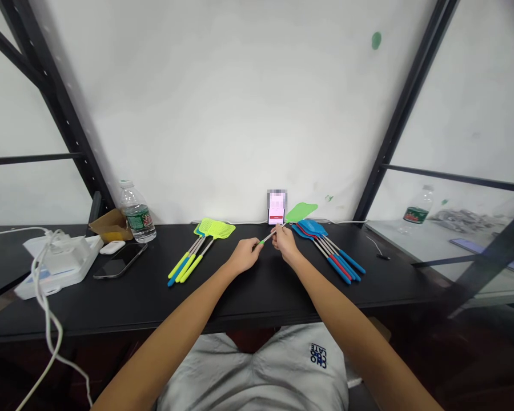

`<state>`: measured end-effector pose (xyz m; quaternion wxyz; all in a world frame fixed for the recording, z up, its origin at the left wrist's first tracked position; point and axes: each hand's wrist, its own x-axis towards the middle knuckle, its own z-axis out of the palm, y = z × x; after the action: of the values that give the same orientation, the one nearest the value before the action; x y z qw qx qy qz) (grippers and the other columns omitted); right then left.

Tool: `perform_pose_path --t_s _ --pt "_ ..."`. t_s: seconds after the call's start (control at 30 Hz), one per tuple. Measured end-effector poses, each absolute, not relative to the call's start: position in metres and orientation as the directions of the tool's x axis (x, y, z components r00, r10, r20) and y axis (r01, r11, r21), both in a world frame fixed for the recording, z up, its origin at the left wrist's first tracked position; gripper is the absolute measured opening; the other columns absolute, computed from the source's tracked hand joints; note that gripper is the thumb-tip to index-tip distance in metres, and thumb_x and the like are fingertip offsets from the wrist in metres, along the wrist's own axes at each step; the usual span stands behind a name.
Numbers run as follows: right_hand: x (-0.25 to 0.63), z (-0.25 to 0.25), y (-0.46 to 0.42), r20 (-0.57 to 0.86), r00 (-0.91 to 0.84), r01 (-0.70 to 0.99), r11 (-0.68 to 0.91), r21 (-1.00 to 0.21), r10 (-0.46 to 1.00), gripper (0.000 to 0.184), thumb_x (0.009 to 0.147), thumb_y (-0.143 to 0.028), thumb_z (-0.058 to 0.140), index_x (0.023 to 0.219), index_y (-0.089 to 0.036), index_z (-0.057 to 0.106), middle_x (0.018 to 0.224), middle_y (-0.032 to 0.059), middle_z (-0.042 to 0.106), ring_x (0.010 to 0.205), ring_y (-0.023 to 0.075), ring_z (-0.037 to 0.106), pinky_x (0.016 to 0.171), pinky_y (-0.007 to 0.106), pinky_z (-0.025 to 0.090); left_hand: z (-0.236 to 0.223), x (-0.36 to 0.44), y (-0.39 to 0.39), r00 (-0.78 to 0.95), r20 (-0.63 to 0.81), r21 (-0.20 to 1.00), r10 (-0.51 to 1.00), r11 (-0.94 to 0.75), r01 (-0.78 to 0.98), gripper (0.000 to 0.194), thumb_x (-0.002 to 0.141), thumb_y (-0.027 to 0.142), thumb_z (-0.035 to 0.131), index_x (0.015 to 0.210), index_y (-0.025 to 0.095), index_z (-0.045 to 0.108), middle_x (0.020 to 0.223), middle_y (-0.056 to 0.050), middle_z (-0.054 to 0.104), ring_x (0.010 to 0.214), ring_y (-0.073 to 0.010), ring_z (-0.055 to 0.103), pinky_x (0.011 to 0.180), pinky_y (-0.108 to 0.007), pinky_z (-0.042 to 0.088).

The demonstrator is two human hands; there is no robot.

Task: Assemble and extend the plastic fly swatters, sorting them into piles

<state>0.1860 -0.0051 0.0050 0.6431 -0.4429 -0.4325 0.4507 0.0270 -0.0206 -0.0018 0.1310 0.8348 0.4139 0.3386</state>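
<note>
My left hand (245, 255) and my right hand (285, 242) meet at the middle of the black table, both closed on the thin metal handle of a green plastic fly swatter (300, 213). Its head points away from me, to the right, and its green grip end sticks out past my left hand. To the left lies a group of several yellow-green fly swatters (197, 250). To the right lies a group of several blue fly swatters (328, 246), with one red-handled among them.
A smartphone on a stand (276, 208) faces me behind my hands. At the left are a water bottle (137, 212), a black phone (120, 260), an earbud case (112, 247) and a white charging unit (60, 262) with cables. Black metal frame posts (406, 108) stand at the table's sides.
</note>
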Motion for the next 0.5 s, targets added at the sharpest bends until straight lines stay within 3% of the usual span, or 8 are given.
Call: perform_pose_path --t_s 0.27,0.5 --pt "0.18 -0.001 -0.008 0.135 0.019 -0.103 0.137 -0.985 0.991 0.031 0.084 -0.045 0.059 0.073 -0.017 0.052 0.052 -0.0042 0.048 0.034 0.0053 0.036 0.034 0.018 0.019 0.002 0.028 -0.024 0.419 0.467 0.513 0.778 -0.625 0.589 0.031 0.092 0.033 0.044 0.072 0.017 0.061 0.066 -0.001 0.063 0.06 -0.0127 0.052 0.059 -0.024 0.033" --pt "0.19 0.006 -0.006 0.219 0.145 -0.103 0.234 -0.967 0.965 0.037 0.08 -0.051 0.063 0.069 -0.017 0.051 0.051 -0.0049 0.043 0.038 0.0058 0.037 0.036 0.02 0.025 0.003 0.029 -0.026 0.432 0.494 0.49 0.755 -0.652 0.579 0.031 0.09 0.037 0.048 0.073 0.017 0.062 0.062 0.0 0.059 0.057 -0.0115 0.048 0.057 -0.024 0.03"
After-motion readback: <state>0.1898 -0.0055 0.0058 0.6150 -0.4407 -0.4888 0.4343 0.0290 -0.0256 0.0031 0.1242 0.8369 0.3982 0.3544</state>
